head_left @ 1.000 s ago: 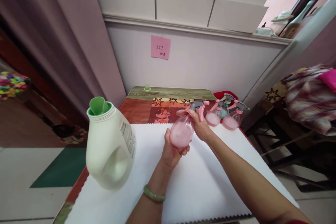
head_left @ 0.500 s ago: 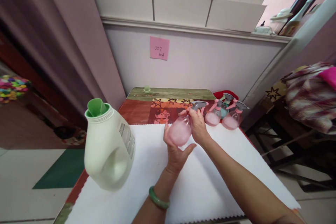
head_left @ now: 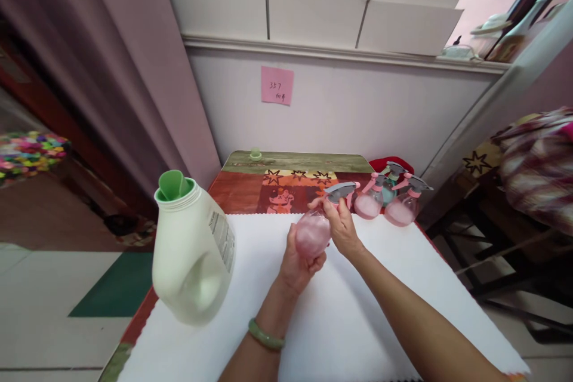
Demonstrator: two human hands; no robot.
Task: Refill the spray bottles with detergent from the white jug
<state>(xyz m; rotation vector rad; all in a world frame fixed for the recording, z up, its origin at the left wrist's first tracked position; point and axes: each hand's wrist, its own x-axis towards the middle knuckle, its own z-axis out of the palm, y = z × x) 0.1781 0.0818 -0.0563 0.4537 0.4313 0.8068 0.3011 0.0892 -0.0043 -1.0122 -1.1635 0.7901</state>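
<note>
Left hand (head_left: 295,262) cupped under the spray bottle (head_left: 312,233), fingers wrapped round its pink body. Right hand (head_left: 344,230) clamped on the bottle neck, just under the grey trigger head (head_left: 341,190). Bottle is held up off the white mat (head_left: 358,310), tilted, head pointing away and to the right, roughly over the mat's far edge. Pinkish fill inside.

Green bangle (head_left: 265,334) on the left wrist.

Jug (head_left: 192,250) stands on the mat's left side, well apart from the hands, no cap on, green spout showing. Small green cap (head_left: 255,154) at the far edge of the table (head_left: 242,188).

Other spray bottles (head_left: 401,209) grouped at the far right corner, near the held one, not touching it.

Pink note (head_left: 277,85) on the wall behind.
</note>
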